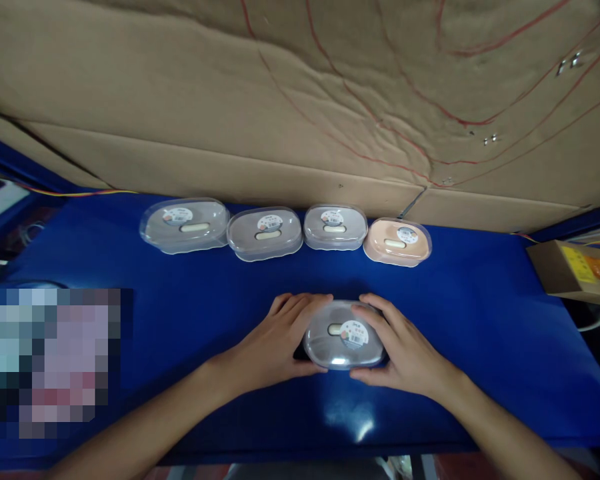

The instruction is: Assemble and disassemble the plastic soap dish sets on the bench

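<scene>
An oval container with a clear lid and a round label is at the middle of the blue table, near the front. My left hand grips its left end, thumb at the near edge and fingers at the far edge. Around its right end my right hand is closed the same way. Farther back stand a grey container, a second grey one, a third and a pinkish-orange one, all with clear lids and labels.
Behind the containers rises a cardboard panel with red lines. A cardboard box with a yellow label stands at the right edge of the blue table. The left front area is pixelated.
</scene>
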Action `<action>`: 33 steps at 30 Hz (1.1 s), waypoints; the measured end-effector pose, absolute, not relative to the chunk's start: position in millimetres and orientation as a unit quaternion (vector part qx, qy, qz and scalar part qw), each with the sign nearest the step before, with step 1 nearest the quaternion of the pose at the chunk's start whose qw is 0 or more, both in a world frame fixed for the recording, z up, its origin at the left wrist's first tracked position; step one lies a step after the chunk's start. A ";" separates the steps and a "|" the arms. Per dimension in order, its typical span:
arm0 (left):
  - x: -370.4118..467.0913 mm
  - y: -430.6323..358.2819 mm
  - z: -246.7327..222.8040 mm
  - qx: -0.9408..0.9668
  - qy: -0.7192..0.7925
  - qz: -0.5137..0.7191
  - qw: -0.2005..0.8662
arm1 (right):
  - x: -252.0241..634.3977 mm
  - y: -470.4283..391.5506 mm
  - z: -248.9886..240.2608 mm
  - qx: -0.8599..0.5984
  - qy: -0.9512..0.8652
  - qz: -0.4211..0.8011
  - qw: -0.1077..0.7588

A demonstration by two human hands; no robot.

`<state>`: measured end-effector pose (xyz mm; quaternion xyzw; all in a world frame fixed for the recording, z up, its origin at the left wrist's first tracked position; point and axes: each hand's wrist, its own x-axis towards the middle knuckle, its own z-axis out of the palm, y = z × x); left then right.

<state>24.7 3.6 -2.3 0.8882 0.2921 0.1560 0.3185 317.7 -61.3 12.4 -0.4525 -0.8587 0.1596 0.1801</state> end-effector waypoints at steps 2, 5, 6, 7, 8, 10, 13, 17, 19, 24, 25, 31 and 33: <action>23.8 3.4 -2.6 0.888 0.293 0.157 0.318 | 318.1 -60.5 12.5 -0.447 -0.863 0.151 0.181; 22.7 2.9 -1.2 0.888 0.288 0.156 0.324 | 317.9 -59.9 13.6 -0.444 -0.867 0.143 0.176; 22.5 2.9 -0.3 0.886 0.285 0.158 0.329 | 317.6 -59.9 13.9 -0.444 -0.867 0.142 0.174; 22.5 2.9 0.8 0.884 0.282 0.160 0.336 | 317.3 -60.0 13.9 -0.444 -0.867 0.142 0.173; 22.6 3.0 1.9 0.881 0.282 0.162 0.343 | 317.0 -60.2 13.8 -0.445 -0.867 0.141 0.173; 22.5 3.1 3.4 0.875 0.286 0.162 0.356 | 316.4 -60.7 12.8 -0.449 -0.865 0.140 0.174; 21.2 3.0 2.6 0.862 0.296 0.158 0.380 | 316.2 -61.2 10.5 -0.450 -0.865 0.136 0.173; 18.7 2.6 -2.4 0.840 0.308 0.157 0.418 | 316.5 -60.7 8.5 -0.441 -0.871 0.128 0.173; 18.2 2.4 -4.4 0.837 0.308 0.159 0.425 | 316.3 -60.6 8.2 -0.437 -0.874 0.124 0.174; 18.6 2.3 -5.9 0.840 0.299 0.164 0.422 | 314.1 -60.8 9.2 -0.433 -0.877 0.111 0.175; 18.6 2.5 -5.9 0.840 0.299 0.162 0.424 | 313.6 -60.7 9.5 -0.431 -0.879 0.106 0.176; 17.0 5.0 -5.1 0.827 0.301 0.157 0.448 | 312.2 -59.8 9.9 -0.423 -0.884 0.086 0.182; 16.2 6.0 -3.2 0.824 0.300 0.154 0.456 | 312.4 -59.8 9.7 -0.421 -0.884 0.085 0.186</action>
